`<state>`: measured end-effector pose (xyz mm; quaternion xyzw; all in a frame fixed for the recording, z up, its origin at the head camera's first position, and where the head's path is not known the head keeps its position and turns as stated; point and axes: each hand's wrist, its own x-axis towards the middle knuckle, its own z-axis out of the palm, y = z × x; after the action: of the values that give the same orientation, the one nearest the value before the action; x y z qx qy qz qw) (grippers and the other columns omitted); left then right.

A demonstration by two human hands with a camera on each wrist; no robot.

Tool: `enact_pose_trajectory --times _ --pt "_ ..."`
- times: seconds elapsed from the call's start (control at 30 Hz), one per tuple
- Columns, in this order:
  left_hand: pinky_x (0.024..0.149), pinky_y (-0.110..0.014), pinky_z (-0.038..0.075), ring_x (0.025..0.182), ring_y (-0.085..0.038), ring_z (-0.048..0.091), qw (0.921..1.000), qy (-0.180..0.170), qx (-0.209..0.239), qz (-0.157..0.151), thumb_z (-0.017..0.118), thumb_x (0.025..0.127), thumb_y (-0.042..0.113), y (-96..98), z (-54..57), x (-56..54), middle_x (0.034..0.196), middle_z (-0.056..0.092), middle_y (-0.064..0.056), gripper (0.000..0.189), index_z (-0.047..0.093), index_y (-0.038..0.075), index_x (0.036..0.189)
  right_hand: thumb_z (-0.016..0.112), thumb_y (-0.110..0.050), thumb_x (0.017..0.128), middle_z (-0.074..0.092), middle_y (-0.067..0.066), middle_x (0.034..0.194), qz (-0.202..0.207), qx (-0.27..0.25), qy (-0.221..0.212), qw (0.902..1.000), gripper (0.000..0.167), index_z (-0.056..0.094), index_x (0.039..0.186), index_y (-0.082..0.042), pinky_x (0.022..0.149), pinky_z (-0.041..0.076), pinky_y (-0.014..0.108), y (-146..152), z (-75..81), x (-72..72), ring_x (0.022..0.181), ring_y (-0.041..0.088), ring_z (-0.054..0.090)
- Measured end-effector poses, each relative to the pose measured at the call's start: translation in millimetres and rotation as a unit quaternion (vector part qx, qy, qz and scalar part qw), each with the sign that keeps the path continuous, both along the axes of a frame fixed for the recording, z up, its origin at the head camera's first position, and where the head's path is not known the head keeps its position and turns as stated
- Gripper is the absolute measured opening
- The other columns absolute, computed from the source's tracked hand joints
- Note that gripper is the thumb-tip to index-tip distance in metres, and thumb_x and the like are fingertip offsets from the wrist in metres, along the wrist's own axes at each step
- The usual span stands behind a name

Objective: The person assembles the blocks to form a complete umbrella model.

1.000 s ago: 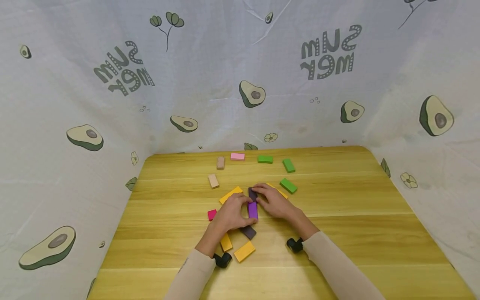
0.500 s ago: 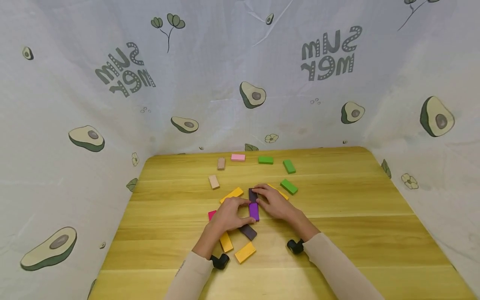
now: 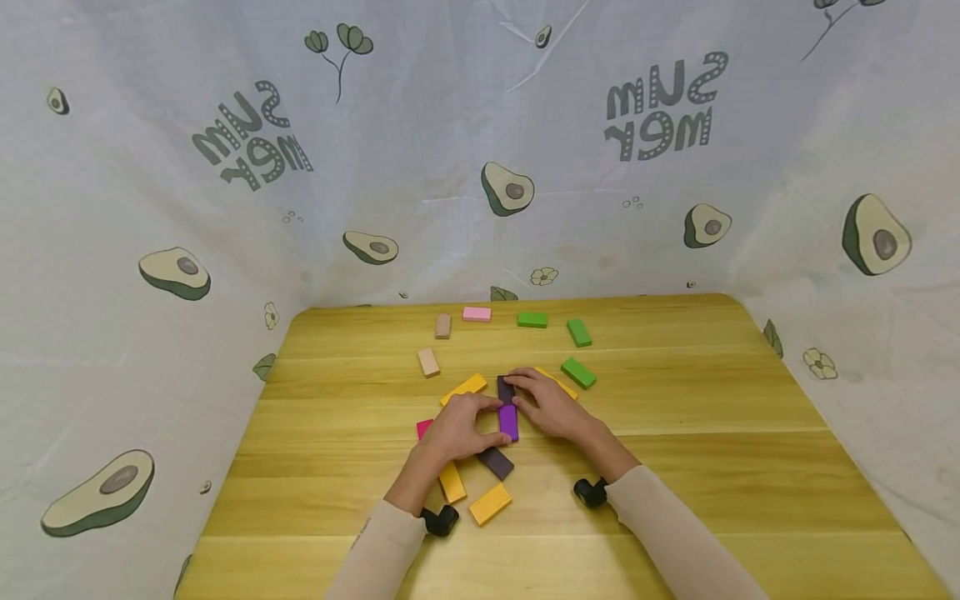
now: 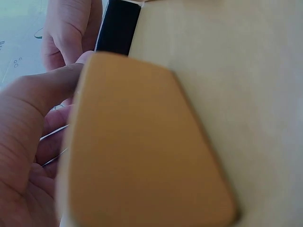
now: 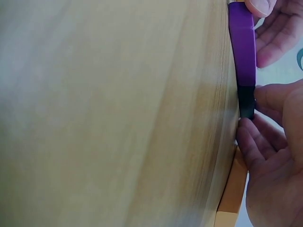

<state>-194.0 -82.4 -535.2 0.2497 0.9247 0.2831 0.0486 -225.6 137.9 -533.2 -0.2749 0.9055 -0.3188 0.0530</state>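
Note:
On the wooden table, a purple block [image 3: 508,423] lies end to end with a black block [image 3: 504,387], the two forming a straight strip. My left hand [image 3: 456,429] pinches the purple block, its thumb at the near end and fingertips by the seam. My right hand [image 3: 553,404] pinches the black block between thumb and fingers. In the right wrist view the purple block [image 5: 243,47] meets the black block [image 5: 246,100] flush. Beneath the left hand lies another dark block [image 3: 497,463], partly covered. An orange block [image 4: 142,142] looms blurred in the left wrist view.
Around the hands lie several yellow-orange blocks [image 3: 491,504] and a partly hidden red block [image 3: 424,428]. Farther back sit green blocks [image 3: 578,372], a pink block [image 3: 477,314] and beige blocks [image 3: 428,362]. A printed cloth [image 3: 450,167] hangs behind the table.
My left wrist has shifted slightly left, covering a bit more of the red block. The right hand and the two joined blocks stay practically where they were.

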Motion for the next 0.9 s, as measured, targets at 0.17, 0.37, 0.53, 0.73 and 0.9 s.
enact_pose_trajectory --times 0.17,0.37,0.53,0.73,0.9 --pt "0.103 -0.033 0.055 0.119 -0.018 0.068 1.0000 -0.002 0.003 -0.004 0.083 0.086 0.046 0.2 -0.4 -1.1 0.126 0.074 -0.002 0.063 0.068 0.010 0.136 0.058 -0.014 0.105 0.052 0.018 0.151 0.001 0.000 -0.002 1.0000 0.041 0.058 0.144 -0.003 0.116 0.044 0.054 0.5 -0.7 0.0 0.140 0.038 0.052" --pt "0.101 -0.031 0.056 0.119 -0.017 0.069 0.9999 -0.001 0.008 -0.010 0.083 0.086 0.045 -0.8 0.2 -2.3 0.126 0.075 -0.002 0.063 0.068 0.009 0.135 0.058 -0.014 0.105 0.051 0.018 0.152 0.003 0.004 0.002 1.0000 0.042 0.057 0.145 -0.003 0.116 0.043 0.054 1.3 0.3 1.3 0.141 0.038 0.051" --pt "0.102 -0.033 0.056 0.119 -0.017 0.068 0.9998 0.001 0.016 -0.015 0.082 0.087 0.047 -2.7 0.9 -3.4 0.127 0.074 -0.002 0.063 0.068 0.009 0.135 0.058 -0.013 0.105 0.051 0.017 0.153 0.005 0.002 0.004 1.0000 0.042 0.057 0.146 -0.004 0.116 0.043 0.054 1.3 1.1 1.6 0.142 0.037 0.050" --pt "0.116 -0.044 0.045 0.140 -0.024 0.054 0.9999 -0.007 0.002 -0.008 0.074 0.088 0.061 -7.1 0.6 -7.0 0.147 0.061 -0.005 0.076 0.060 0.013 0.146 0.057 -0.014 0.105 0.050 0.017 0.154 0.010 0.003 0.005 0.9999 0.042 0.056 0.147 -0.004 0.117 0.041 0.054 1.9 1.2 1.7 0.143 0.037 0.049" --pt "0.120 -0.046 0.040 0.148 -0.026 0.044 0.9989 -0.022 -0.026 -0.033 0.071 0.088 0.064 -8.2 3.0 -11.8 0.159 0.048 -0.006 0.086 0.048 0.015 0.155 0.058 -0.014 0.105 0.050 0.017 0.153 0.011 0.004 0.011 0.9999 0.043 0.055 0.147 -0.004 0.117 0.041 0.055 2.7 0.1 1.8 0.143 0.037 0.049"
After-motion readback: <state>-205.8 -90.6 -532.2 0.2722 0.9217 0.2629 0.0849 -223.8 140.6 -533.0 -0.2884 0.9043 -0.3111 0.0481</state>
